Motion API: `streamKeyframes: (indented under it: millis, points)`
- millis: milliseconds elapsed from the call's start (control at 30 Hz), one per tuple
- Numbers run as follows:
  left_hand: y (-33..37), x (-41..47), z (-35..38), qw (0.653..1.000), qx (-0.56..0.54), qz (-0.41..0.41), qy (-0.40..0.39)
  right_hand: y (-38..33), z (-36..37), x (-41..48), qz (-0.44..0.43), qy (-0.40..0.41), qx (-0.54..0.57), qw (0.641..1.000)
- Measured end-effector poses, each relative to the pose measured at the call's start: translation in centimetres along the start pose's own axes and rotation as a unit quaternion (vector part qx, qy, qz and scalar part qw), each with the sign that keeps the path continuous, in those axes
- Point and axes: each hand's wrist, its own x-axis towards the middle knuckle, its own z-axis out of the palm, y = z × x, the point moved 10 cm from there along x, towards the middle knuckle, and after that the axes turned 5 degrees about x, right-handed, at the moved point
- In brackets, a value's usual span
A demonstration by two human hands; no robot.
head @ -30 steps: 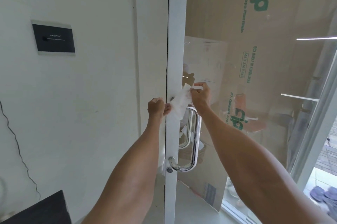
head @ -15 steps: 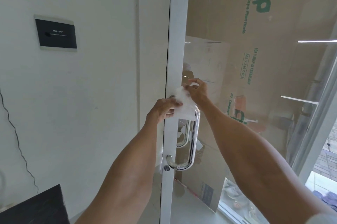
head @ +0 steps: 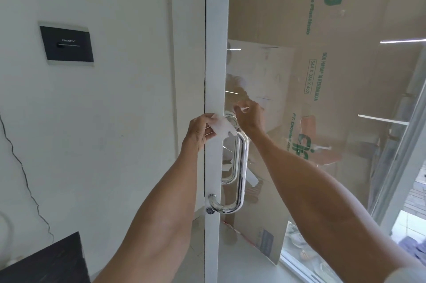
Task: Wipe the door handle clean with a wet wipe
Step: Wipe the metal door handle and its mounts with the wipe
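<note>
You are holding the wipe [head: 221, 126] in your left hand [head: 200, 132]. Your fingers are curling round its crumpled left end and pressing it where the white door frame [head: 216, 52] meets the top of the handle [head: 242, 167]. The wipe is lying bunched over the handle's upper bend, and its ragged lower edge is hanging just above the straight chrome bar.

Your right hand [head: 250, 119] is sitting just right of the wipe, behind the top curve of the handle and near the glass [head: 288, 190]. Its fingers are curling and the fingertips are drawing together on a small white sliver. You cannot tell from here whether that sliver is a corner of the wipe, so that hand's grip is unclear.

Below your hands the rest of the handle is showing bare and shiny, curving back into the frame just above the round lock [head: 209, 211]. A printed cardboard box [head: 345, 63] is standing behind the glass. A black plate [head: 66, 44] is sitting on the wall [head: 115, 121] well to the left.
</note>
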Motion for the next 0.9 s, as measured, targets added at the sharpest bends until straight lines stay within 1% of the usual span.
streamKeyframes:
  millis: [67,100,133,167,333,400,467,533,600,633,700,767,800,833,900]
  points:
    - [0.1,0.3,0.0,1.0,-0.021,0.01,0.007,-0.3,1.3,-0.3,0.006,-0.093,0.058,0.994]
    - [0.1,0.4,0.2,1.0,-0.022,0.012,0.004,-0.2,2.0,-0.6,0.018,-0.137,0.064,0.988]
    - [0.1,0.4,0.5,1.0,-0.019,0.014,0.001,0.0,2.5,-0.8,0.03,-0.167,0.064,0.983]
    - [0.1,0.4,0.7,1.0,-0.015,0.015,-0.002,0.3,2.7,-0.8,0.038,-0.18,0.067,0.981]
    - [-0.4,0.4,1.4,1.0,-0.002,0.015,-0.006,2.3,3.4,-0.9,0.141,-0.209,0.172,0.952]
    - [-0.8,0.5,1.2,1.0,-0.019,0.011,0.002,2.3,3.1,-0.7,0.153,-0.194,0.191,0.95]
    - [-1.4,0.5,0.6,0.999,-0.026,0.003,0.021,2.0,2.5,-0.2,0.155,-0.161,0.224,0.949]
    - [-2.1,0.4,-0.4,0.999,-0.009,-0.007,0.044,1.6,2.2,0.3,0.154,-0.139,0.256,0.944]
    - [-2.8,0.3,-1.6,0.998,0.002,-0.016,0.063,1.2,2.3,0.6,0.147,-0.129,0.264,0.944]
    - [-3.1,0.2,-2.3,0.997,-0.005,-0.02,0.078,1.0,2.2,0.8,0.145,-0.117,0.263,0.947]
    - [-3.6,-0.2,-4.2,0.989,-0.043,-0.028,0.138,0.9,2.0,1.1,0.14,-0.093,0.254,0.952]
    - [-3.5,-0.8,-6.0,0.978,-0.08,-0.021,0.191,0.5,2.6,1.0,0.128,-0.118,0.227,0.958]
    - [-3.2,-0.9,-6.1,0.978,-0.079,-0.018,0.19,0.3,3.1,0.8,0.119,-0.142,0.209,0.96]
    - [-2.7,-0.8,-5.8,0.983,-0.068,-0.017,0.168,0.0,3.5,0.6,0.109,-0.164,0.196,0.961]
    - [-1.7,-0.5,-3.9,0.996,-0.043,-0.017,0.081,-0.5,4.3,0.1,0.099,-0.19,0.196,0.957]
